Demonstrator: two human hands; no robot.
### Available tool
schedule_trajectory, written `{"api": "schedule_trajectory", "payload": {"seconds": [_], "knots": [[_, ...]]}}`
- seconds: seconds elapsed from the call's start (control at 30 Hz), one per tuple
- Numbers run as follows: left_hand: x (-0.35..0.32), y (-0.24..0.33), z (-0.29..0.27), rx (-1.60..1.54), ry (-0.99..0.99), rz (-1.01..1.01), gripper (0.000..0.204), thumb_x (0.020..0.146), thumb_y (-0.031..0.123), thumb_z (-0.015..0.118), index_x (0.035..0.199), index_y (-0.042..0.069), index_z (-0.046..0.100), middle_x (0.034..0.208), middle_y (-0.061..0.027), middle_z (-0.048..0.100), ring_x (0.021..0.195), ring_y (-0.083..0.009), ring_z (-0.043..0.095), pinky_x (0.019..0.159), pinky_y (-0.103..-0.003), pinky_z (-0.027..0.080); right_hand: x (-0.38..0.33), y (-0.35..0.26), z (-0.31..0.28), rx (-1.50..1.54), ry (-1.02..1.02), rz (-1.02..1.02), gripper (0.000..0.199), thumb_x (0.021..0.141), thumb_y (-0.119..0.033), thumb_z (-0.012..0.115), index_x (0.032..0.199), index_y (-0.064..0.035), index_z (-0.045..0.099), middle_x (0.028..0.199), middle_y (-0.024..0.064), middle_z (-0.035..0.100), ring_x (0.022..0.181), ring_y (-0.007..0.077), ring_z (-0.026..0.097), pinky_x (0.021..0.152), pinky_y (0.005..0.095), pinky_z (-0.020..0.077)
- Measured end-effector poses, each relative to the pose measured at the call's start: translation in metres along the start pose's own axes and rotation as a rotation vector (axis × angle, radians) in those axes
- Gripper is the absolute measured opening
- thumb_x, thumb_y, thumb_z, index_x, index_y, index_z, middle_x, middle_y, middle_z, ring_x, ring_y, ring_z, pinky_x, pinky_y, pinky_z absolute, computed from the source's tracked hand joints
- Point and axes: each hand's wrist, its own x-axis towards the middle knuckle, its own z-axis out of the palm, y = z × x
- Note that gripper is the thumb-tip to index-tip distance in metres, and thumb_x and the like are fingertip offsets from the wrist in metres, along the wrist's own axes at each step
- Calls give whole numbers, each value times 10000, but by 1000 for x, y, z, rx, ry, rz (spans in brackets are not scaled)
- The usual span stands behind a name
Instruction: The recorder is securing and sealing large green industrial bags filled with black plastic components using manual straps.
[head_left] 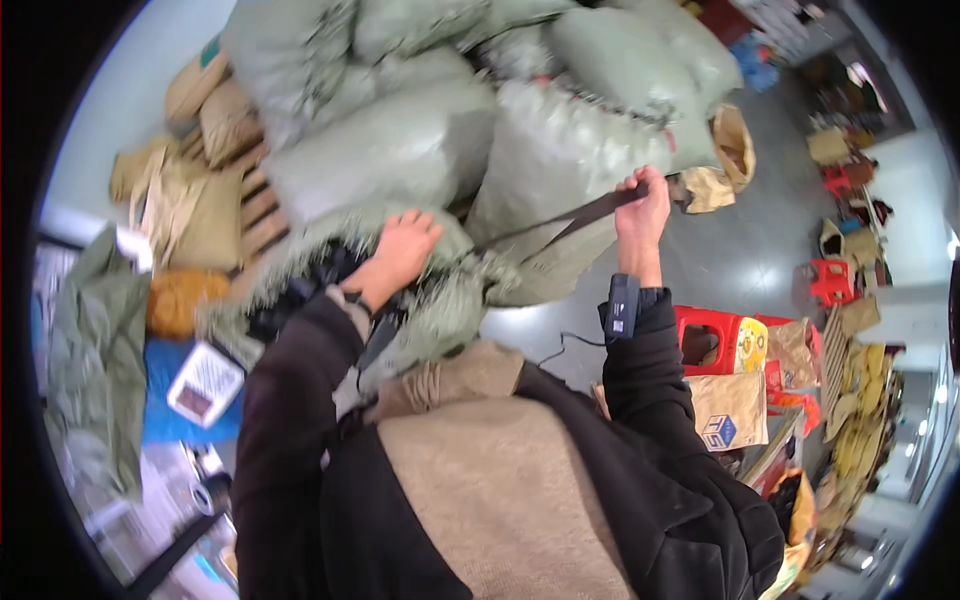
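My left hand (405, 248) is closed over the upper edge of an open green woven sack (437, 325), its fingers bent onto the fabric. Frayed threads fringe the sack's mouth, and dark black contents (290, 290) show inside. Off to the right and raised, my right hand (645, 215) grips a dark flat strap (580, 218) in a fist. The strap stretches in two strands from beside the sack's gathered right end up to that fist. Where its lower end is fixed, I cannot make out.
Large stuffed green-grey sacks (385, 140) pile up ahead, partly over a wooden pallet (262, 212). Brown bags (200, 220) stand at the left, near a white box-shaped thing (205, 385). A red plastic stool (703, 340) and paper bags (727, 412) are at my right. A black cable (565, 340) hangs near my right wrist.
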Motion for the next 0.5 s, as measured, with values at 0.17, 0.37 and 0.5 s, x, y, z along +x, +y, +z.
{"api": "schedule_trajectory", "payload": {"seconds": [0.17, 0.37, 0.5], "knots": [[6, -19, 13, -55, -130, 105, 164, 639, 110, 473, 782, 84, 550, 833, -78, 497, 850, -260, 447, 680, -377, 353, 50, -44, -32, -21, 270, -40, 48, 730, -66, 501, 761, -87, 470, 667, 10, 435, 509, 104, 400, 431, 237, 329], [5, -18, 10, -239, -221, 192, 173, 632, 149, 526, 798, 108, 554, 816, -60, 493, 844, -248, 451, 676, -385, 325, 65, -102, -53, -29, 477, -236, 111, 718, -37, 480, 817, -84, 469, 633, 7, 436, 467, 93, 394, 399, 228, 330], [15, -19, 3, -248, -366, 272, 276, 570, 163, 586, 838, 107, 550, 868, -55, 498, 903, -233, 457, 703, -399, 329, 47, -123, -60, -55, 539, -354, 126, 691, -40, 503, 804, -88, 476, 623, 3, 430, 469, 100, 397, 418, 243, 332]]}}
